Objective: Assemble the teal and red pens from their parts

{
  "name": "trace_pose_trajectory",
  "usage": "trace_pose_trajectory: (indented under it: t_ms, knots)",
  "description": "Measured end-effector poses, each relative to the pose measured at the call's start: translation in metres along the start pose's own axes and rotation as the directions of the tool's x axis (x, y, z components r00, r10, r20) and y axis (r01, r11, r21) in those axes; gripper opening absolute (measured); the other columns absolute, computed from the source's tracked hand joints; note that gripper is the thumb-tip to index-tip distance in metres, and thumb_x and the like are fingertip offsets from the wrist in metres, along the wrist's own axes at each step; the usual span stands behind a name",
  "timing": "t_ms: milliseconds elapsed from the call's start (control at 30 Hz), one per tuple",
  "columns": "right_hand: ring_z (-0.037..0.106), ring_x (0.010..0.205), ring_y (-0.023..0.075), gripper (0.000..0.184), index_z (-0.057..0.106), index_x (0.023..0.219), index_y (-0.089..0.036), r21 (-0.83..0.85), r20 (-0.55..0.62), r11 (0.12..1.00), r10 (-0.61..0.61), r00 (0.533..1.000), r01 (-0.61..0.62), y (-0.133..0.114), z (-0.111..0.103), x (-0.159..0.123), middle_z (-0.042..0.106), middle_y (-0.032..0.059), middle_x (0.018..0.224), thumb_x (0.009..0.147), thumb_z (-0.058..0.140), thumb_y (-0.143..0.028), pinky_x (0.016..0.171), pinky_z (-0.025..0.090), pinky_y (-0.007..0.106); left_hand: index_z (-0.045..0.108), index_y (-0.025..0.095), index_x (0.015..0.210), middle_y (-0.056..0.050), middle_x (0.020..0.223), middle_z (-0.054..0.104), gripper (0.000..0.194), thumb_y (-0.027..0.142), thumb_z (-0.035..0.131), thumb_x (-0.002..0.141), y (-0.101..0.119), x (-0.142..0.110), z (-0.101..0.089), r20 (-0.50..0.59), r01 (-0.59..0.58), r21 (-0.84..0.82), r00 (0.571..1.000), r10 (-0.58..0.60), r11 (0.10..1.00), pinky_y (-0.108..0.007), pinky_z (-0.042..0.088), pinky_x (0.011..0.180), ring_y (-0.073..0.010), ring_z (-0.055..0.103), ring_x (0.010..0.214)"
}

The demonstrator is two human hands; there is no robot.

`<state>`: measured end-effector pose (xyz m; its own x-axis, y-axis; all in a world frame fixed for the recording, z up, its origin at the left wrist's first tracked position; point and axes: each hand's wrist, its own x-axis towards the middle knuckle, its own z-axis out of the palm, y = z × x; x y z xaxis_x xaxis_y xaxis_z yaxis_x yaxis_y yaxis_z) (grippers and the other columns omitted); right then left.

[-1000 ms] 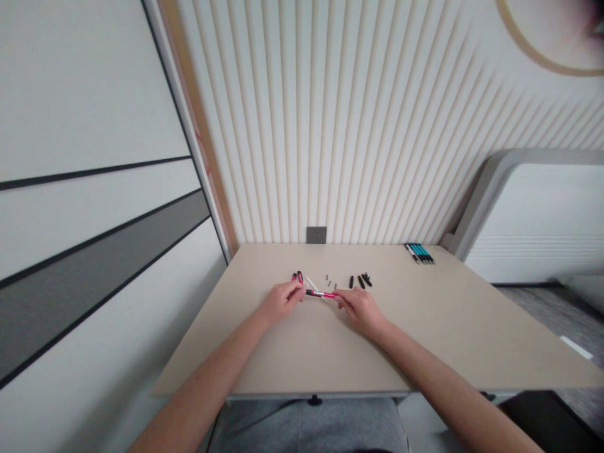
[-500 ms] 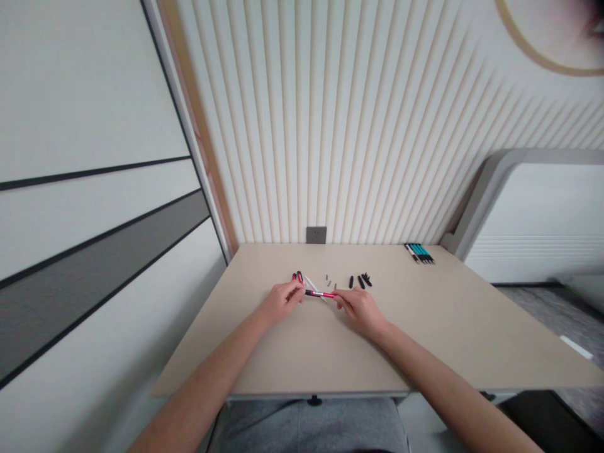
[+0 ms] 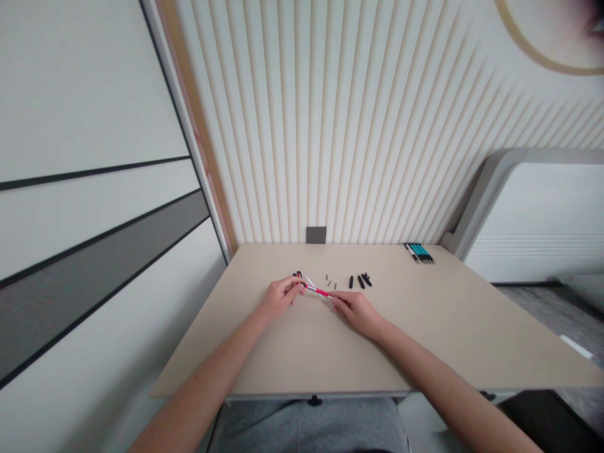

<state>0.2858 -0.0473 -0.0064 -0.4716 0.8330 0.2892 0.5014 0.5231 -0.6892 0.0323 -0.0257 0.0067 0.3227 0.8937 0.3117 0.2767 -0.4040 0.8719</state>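
A pink pen (image 3: 321, 292) with a white band and a dark section slants between my two hands, just above the table. The fingers of my left hand (image 3: 282, 297) are closed round its dark left end. My right hand (image 3: 356, 309) pinches the lower right end, where a short pale bit shows beside the fingertips; I cannot tell what it is. Behind the pen lie thin white refills (image 3: 309, 280), partly hidden by it. More pink and black pen parts (image 3: 299, 274) lie just beyond my left fingers.
Small grey springs (image 3: 329, 283) lie behind the pen. To their right are several black pen pieces (image 3: 361, 281). A row of blue and black pens (image 3: 419, 253) rests at the back right of the beige table (image 3: 302, 358). A wall socket (image 3: 316, 234) sits behind the table.
The pen has tilted, its right end now lower and its left end higher. My left hand has turned and risen slightly, covering more of the dark end. My right hand has shifted slightly left.
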Motion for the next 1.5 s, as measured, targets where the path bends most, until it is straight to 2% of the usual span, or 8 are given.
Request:
trace_pose_trajectory:
  t_ms: [233, 367, 533, 733, 867, 1033, 1267, 1500]
  knots:
    - [0.056, 0.07, 0.0155, 0.033, 0.067, 0.117, -0.02, 0.063, 0.065, 0.998, 0.009, 0.998, -0.013, -0.004, -0.002, 0.0, 0.07, 0.0035, 0.088, 0.093, 0.047, -0.03, 0.066, 0.041, 0.024, 0.067, 0.012, 0.109, 0.003, 0.053, 0.053, 0.039, 0.042, 0.06, 0.085, 0.001, -0.001, 0.001, 0.092, 0.111, -0.073, 0.99, -0.104, 0.991, -0.019, 0.035, 0.045, -0.0089, 0.047, 0.047]
    - [0.051, 0.063, 0.0139, 0.031, 0.068, 0.112, -0.019, 0.098, 0.065, 0.993, 0.053, 0.996, -0.059, 0.0, 0.0, 0.0, 0.066, 0.0016, 0.076, 0.093, 0.046, -0.03, 0.059, 0.037, 0.023, 0.067, 0.012, 0.106, 0.001, 0.06, 0.059, 0.039, 0.043, 0.062, 0.083, 0.005, -0.002, 0.002, 0.101, 0.118, -0.115, 0.989, -0.106, 0.986, -0.02, 0.037, 0.046, -0.0082, 0.047, 0.048]
    - [0.05, 0.062, 0.0132, 0.03, 0.07, 0.1, -0.016, 0.156, 0.072, 0.985, 0.061, 0.996, -0.071, 0.004, 0.001, 0.0, 0.064, 0.0012, 0.071, 0.093, 0.047, -0.034, 0.058, 0.037, 0.023, 0.067, 0.013, 0.1, -0.002, 0.073, 0.064, 0.036, 0.044, 0.063, 0.082, 0.002, -0.001, 0.002, 0.043, 0.106, -0.162, 0.994, -0.1, 0.981, -0.019, 0.036, 0.044, -0.007, 0.048, 0.05]
    - [0.052, 0.062, 0.0132, 0.033, 0.067, 0.11, -0.016, 0.158, 0.076, 0.985, 0.054, 0.996, -0.065, 0.002, -0.002, 0.001, 0.064, 0.0007, 0.07, 0.094, 0.047, -0.036, 0.058, 0.038, 0.022, 0.063, 0.013, 0.101, -0.003, 0.078, 0.066, 0.036, 0.045, 0.059, 0.085, 0.0, 0.001, 0.003, -0.033, 0.1, -0.208, 0.994, -0.109, 0.973, -0.019, 0.036, 0.044, -0.0063, 0.047, 0.048]
    - [0.056, 0.063, 0.0143, 0.032, 0.069, 0.108, -0.017, 0.071, 0.064, 0.996, 0.043, 0.997, -0.048, -0.001, -0.007, 0.001, 0.067, 0.0018, 0.073, 0.094, 0.045, -0.033, 0.06, 0.041, 0.023, 0.063, 0.013, 0.099, 0.001, 0.063, 0.06, 0.035, 0.045, 0.059, 0.086, 0.002, 0.004, 0.0, -0.108, 0.119, -0.189, 0.984, -0.141, 0.975, -0.019, 0.036, 0.044, -0.0071, 0.045, 0.046]
    - [0.064, 0.091, 0.0204, 0.029, 0.07, 0.108, -0.021, -0.095, 0.019, 0.995, -0.005, 1.0, 0.007, 0.005, -0.011, 0.001, 0.072, 0.0065, 0.101, 0.092, 0.047, -0.027, 0.082, 0.045, 0.03, 0.062, 0.013, 0.092, 0.004, 0.057, 0.055, 0.034, 0.047, 0.057, 0.086, -0.001, 0.005, -0.003, -0.134, 0.155, -0.167, 0.975, -0.178, 0.974, -0.019, 0.035, 0.043, -0.0074, 0.045, 0.044]
    - [0.062, 0.089, 0.0197, 0.026, 0.072, 0.1, -0.018, -0.314, -0.027, 0.949, 0.009, 1.0, -0.017, 0.017, -0.014, 0.001, 0.07, 0.0091, 0.092, 0.093, 0.047, -0.024, 0.083, 0.045, 0.03, 0.062, 0.014, 0.092, 0.003, 0.059, 0.056, 0.035, 0.048, 0.058, 0.084, 0.0, 0.005, -0.003, -0.136, 0.202, -0.171, 0.965, -0.226, 0.964, -0.019, 0.034, 0.042, -0.0076, 0.045, 0.044]
    - [0.06, 0.09, 0.0192, 0.023, 0.073, 0.098, -0.019, -0.34, -0.04, 0.94, 0.02, 0.999, -0.033, 0.023, -0.018, -0.001, 0.069, 0.0081, 0.094, 0.09, 0.052, -0.025, 0.084, 0.045, 0.03, 0.063, 0.013, 0.096, 0.003, 0.057, 0.055, 0.04, 0.05, 0.062, 0.08, 0.003, 0.005, -0.007, -0.139, 0.217, -0.227, 0.958, -0.252, 0.95, -0.019, 0.033, 0.04, -0.008, 0.045, 0.044]
